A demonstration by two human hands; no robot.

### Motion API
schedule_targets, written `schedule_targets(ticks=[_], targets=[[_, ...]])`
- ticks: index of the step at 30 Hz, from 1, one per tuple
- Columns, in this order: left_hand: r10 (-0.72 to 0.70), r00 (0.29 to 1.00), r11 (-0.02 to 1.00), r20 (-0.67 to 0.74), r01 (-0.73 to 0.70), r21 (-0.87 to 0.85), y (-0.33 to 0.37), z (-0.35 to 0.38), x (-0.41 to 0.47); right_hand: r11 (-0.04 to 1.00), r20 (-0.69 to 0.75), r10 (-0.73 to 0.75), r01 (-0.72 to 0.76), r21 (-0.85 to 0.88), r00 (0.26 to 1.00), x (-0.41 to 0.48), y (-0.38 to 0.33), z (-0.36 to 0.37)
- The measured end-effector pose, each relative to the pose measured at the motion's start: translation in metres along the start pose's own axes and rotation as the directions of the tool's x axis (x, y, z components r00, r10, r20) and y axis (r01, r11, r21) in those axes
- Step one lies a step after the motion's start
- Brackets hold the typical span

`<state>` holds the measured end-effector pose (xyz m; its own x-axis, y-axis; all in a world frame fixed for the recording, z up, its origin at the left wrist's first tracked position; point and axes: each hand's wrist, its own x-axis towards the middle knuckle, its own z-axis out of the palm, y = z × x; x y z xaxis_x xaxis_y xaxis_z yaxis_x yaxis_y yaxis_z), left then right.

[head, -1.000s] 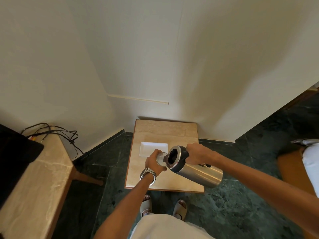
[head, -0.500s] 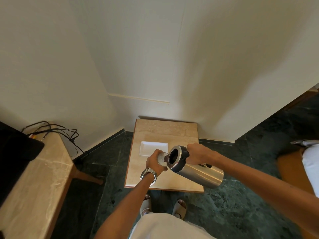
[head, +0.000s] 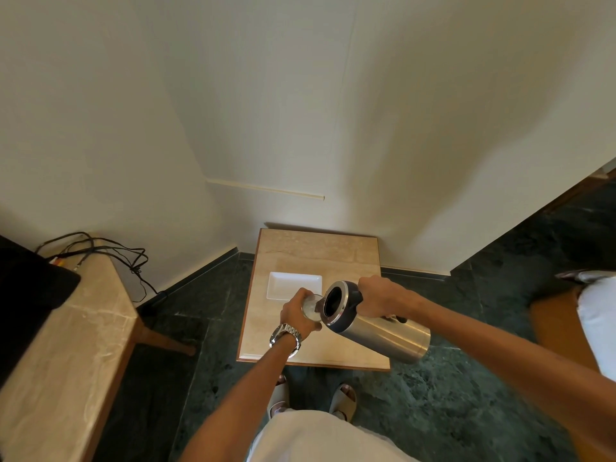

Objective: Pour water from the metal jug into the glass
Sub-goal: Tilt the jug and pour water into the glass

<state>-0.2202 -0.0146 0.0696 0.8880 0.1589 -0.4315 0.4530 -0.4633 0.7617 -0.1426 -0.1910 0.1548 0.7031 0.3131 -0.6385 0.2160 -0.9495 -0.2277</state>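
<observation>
A steel metal jug (head: 383, 335) with a dark open mouth is tipped almost flat, its spout over the rim of a clear glass (head: 310, 307). My right hand (head: 380, 296) grips the jug's handle near its top. My left hand (head: 296, 316), with a metal watch on the wrist, wraps around the glass and holds it above the small beige table (head: 316, 251). Most of the glass is hidden by my fingers; only its rim and pale inside show.
A white rectangular tray (head: 293, 285) lies on the table just behind the glass. A long beige counter (head: 63, 345) with black cables (head: 110, 251) and a dark screen stands at the left. Dark green floor surrounds the table; an orange chair (head: 563, 325) is at the right.
Both hands, the jug and the glass stay almost where they were; the jug stays tipped over the glass.
</observation>
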Motion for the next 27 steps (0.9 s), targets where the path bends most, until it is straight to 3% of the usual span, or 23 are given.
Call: schedule_targets(ticks=[17,27], targets=[[-0.002,1.0,1.0,-0.008,0.002,-0.015,0.0,-0.001,0.0,0.999,-0.027,-0.008,0.009,0.043,1.0,0.004,0.008,0.008],[-0.02,0.999,0.997,-0.031,0.017,-0.075,0.011,0.002,0.017,0.976,-0.145,0.031,0.001,0.216,0.989,-0.005,0.043,0.022]])
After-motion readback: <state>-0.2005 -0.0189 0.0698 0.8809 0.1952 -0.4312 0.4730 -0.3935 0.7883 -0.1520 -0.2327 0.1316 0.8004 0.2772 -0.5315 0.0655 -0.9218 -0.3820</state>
